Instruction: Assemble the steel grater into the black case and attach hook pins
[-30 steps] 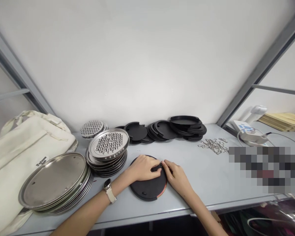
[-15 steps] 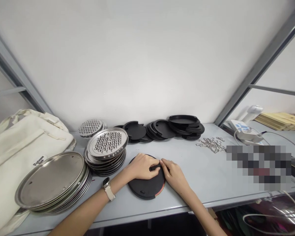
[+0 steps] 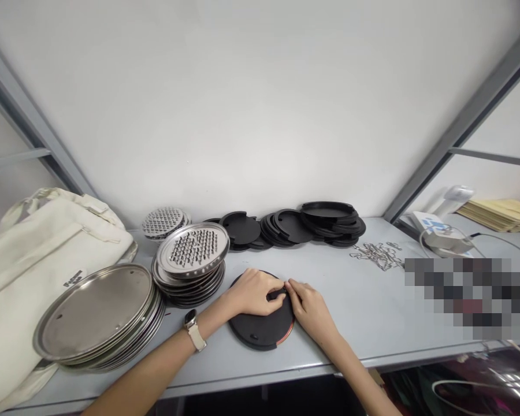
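A black round cover (image 3: 264, 332) with a raised rim lies on the table in front of me; a thin red-orange edge shows at its right side. My left hand (image 3: 256, 293) rests across its far half, thumb and fingers curled in a pinch around the upper right rim. At that same rim spot, the fingertips of my right hand (image 3: 307, 301) are pressed together against the left fingertips. Whatever lies between them is too small and covered to make out. On my left wrist is a watch with a pale strap.
Left of the cover stand stacked metal grater discs (image 3: 195, 249) and a stack of round metal trays (image 3: 97, 306), beside a cream bag (image 3: 47, 248). More black covers (image 3: 290, 225) lie along the wall. Small metal clips (image 3: 378, 255) are heaped to the right, near a white device (image 3: 442, 231).
Both hands stay at the same rim spot, with only small finger movements. A small shiny piece between the fingertips showed a second ago and is now mostly covered. The view shifts slightly.
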Action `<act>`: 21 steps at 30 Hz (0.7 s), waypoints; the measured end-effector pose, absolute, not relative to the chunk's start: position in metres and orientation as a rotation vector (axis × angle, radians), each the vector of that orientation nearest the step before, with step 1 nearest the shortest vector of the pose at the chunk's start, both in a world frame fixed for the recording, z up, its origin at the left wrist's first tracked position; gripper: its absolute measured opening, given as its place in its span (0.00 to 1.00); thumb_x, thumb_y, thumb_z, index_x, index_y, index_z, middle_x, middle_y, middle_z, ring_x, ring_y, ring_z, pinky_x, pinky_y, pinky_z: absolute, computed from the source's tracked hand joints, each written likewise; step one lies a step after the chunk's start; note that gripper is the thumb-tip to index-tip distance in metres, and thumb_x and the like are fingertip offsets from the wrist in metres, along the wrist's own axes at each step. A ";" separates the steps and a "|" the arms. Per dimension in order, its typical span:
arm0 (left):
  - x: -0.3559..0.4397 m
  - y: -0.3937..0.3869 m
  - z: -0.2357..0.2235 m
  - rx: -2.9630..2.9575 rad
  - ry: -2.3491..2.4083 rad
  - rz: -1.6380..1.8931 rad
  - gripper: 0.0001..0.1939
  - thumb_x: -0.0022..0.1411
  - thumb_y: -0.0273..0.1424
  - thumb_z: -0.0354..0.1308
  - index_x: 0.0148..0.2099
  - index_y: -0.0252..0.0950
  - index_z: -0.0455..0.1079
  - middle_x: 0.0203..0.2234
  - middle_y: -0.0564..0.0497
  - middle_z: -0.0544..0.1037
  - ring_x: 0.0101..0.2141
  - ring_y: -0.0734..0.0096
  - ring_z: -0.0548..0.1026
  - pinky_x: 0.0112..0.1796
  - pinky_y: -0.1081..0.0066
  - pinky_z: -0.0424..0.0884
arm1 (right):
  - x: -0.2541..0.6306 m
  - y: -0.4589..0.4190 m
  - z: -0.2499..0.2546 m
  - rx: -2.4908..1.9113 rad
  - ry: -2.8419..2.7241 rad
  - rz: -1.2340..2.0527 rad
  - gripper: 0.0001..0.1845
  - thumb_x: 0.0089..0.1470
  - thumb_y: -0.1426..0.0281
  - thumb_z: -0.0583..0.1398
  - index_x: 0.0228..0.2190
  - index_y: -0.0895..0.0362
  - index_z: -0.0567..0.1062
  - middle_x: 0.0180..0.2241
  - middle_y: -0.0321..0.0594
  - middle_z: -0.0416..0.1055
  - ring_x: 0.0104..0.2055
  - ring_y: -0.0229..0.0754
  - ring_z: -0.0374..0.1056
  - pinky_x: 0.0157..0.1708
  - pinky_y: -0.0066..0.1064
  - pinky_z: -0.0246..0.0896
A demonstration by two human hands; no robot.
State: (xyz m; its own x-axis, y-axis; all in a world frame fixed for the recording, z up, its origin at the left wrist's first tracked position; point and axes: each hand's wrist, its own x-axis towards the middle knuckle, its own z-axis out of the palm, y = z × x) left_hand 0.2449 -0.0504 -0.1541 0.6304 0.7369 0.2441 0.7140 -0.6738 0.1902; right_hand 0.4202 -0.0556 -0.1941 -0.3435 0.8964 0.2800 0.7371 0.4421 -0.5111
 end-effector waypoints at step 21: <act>0.245 -0.053 -0.156 2.747 1.271 0.540 0.10 0.59 0.34 0.51 0.28 0.37 0.64 0.24 0.56 0.74 0.26 0.73 0.70 0.26 0.71 0.52 | 0.422 -0.056 -0.191 -1.334 -2.167 0.402 0.17 0.62 0.67 0.44 0.23 0.54 0.60 0.20 0.35 0.65 0.24 0.40 0.61 0.28 0.28 0.51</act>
